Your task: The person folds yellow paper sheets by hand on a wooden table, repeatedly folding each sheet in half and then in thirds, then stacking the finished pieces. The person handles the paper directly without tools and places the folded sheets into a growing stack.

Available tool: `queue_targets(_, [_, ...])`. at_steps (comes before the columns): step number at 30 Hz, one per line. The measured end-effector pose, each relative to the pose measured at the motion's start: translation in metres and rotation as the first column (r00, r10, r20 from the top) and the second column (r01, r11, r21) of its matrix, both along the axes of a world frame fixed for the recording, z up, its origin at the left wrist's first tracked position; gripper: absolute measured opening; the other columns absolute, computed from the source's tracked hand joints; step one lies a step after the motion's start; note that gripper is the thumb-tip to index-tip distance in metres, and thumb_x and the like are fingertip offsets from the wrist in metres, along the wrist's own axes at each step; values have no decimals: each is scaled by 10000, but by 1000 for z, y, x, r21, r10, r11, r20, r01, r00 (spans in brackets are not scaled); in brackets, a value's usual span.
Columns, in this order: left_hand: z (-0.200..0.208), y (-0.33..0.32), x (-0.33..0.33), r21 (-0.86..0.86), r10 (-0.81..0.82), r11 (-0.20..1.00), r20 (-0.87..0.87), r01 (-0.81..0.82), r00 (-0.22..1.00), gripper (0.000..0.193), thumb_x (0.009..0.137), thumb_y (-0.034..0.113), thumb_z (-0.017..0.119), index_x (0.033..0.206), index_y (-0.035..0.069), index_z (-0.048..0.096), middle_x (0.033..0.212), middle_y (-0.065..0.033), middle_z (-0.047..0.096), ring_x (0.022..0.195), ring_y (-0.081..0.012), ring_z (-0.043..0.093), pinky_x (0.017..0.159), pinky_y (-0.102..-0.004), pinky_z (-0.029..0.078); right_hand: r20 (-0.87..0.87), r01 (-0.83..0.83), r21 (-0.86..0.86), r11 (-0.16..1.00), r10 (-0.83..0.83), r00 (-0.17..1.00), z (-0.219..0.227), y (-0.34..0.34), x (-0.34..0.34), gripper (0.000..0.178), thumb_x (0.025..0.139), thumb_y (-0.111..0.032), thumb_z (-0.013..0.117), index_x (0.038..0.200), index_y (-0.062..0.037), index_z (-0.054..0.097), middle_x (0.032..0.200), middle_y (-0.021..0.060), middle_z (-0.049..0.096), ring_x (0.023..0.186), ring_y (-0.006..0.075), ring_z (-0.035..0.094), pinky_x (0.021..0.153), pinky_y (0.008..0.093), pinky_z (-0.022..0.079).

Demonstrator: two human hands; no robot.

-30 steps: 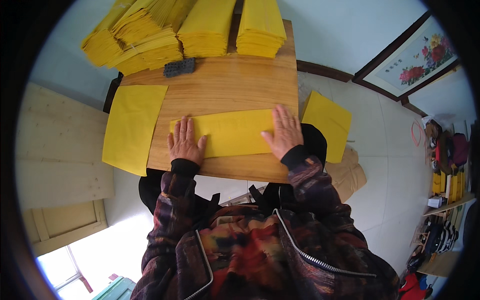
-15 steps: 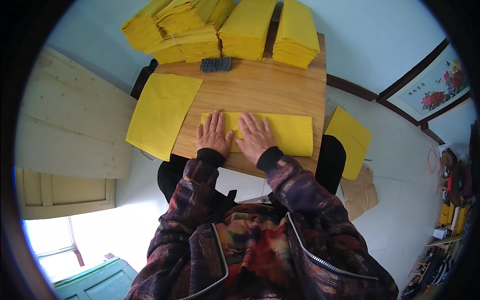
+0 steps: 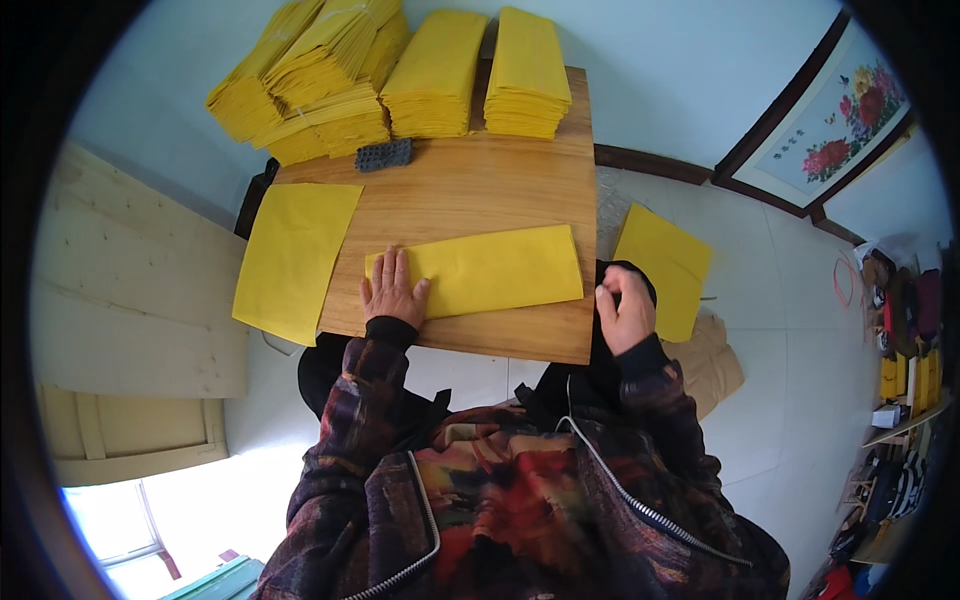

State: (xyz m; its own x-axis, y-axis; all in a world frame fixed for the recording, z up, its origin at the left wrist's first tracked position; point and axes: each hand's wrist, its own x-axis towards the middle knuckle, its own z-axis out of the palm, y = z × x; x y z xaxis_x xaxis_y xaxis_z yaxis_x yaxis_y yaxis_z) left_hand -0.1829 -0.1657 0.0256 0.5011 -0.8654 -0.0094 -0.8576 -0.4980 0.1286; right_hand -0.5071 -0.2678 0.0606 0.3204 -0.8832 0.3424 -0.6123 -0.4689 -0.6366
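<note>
A long folded yellow sheet (image 3: 500, 270) lies slightly tilted on the wooden table (image 3: 470, 190), near its front edge. My left hand (image 3: 395, 290) rests flat on the fold's left end, fingers stretched out. Beyond the table's right edge, my right hand (image 3: 628, 308) hovers over my dark-clad leg, its fingers loosely bent with the thumb apart. I see nothing in that hand. Nearest to it are yellow sheets (image 3: 668, 270) beside the table on the right. A flat, unfolded yellow sheet (image 3: 300, 260) sits at the table's left, overhanging the edge.
Stacks of folded yellow sheets (image 3: 432, 75) line the table's back, some bundled together at the left. A dark grey textured block (image 3: 384, 155) sits in front of them. Brown paper (image 3: 715, 365) is low on the right. A pale wooden panel (image 3: 150, 270) stands at the left.
My right hand has lifted off the folded sheet and moved right, past the table edge. My left hand stays on the fold, which now lies at a slant. The whole view has shifted a little.
</note>
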Motion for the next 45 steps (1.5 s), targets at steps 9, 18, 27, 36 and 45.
queue_targets(9, [32, 64, -36, -111, -71, 991, 16, 73, 997, 503, 804, 359, 582, 1233, 105, 521, 1260, -71, 508, 1193, -285, 438, 960, -479, 324, 425, -656, 665, 356, 542, 725, -37, 82, 22, 351, 913, -234, 579, 1116, 50, 537, 997, 152, 637, 920, 201, 627, 814, 305, 492])
queue_targets(18, [39, 64, -26, -114, -214, 976, -381, 184, 899, 336, 763, 313, 661, 987, 66, 624, 943, -117, 603, 931, -307, 583, 778, -400, 465, 599, -680, 713, -167, -358, 716, -56, 96, 61, 334, 947, -348, 538, 1196, -125, 517, 1185, 21, 574, 1077, 170, 543, 855, 359, 466])
queue_targets(27, [29, 13, -20, -81, -320, 939, -554, 333, 769, 365, 768, 322, 678, 997, 39, 651, 829, -120, 642, 769, -239, 630, 691, -340, 503, 600, -706, 698, -121, -439, 669, -41, 107, 78, 311, 974, -318, 479, 1206, -112, 501, 1146, 37, 587, 1013, 169, 576, 885, 356, 467])
queue_targets(36, [25, -3, -8, 90, -163, 932, -762, 351, 627, 496, 817, 431, 670, 1082, 15, 616, 921, -105, 670, 806, -199, 643, 690, -353, 514, 762, -715, 646, 267, -173, 624, -30, 104, 72, 247, 951, -182, 528, 1160, -53, 563, 1091, 29, 613, 946, 134, 591, 825, 297, 484])
queue_targets(45, [32, -6, -15, -345, -275, 937, -828, 58, -488, 761, 829, 523, 636, 1351, 20, 408, 1242, -91, 566, 1152, -219, 536, 947, -367, 445, 577, -752, 578, 317, 493, 651, 47, 31, 66, 184, 939, -149, 544, 1051, -26, 624, 864, -21, 627, 795, 78, 556, 716, 250, 464])
